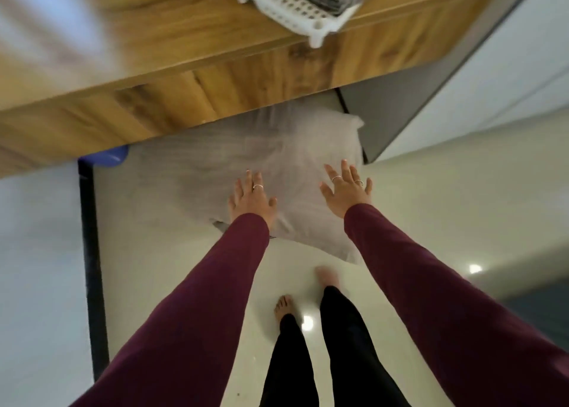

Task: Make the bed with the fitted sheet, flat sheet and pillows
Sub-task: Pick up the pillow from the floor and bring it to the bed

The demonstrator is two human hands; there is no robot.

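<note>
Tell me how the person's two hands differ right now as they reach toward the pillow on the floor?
The left hand overlaps the grey pillow near its lower edge; the right hand is by the pillow's right edge, partly over the pale floor. The left hand shows one ring, the right hand two. The right hand's fingers are spread wider. Both are open, palms down, in maroon sleeves, gripping nothing.

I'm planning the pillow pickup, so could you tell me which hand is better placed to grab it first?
Probably the left hand: it is over the pillow near its close corner, while the right hand is spread open by its far edge.
</note>
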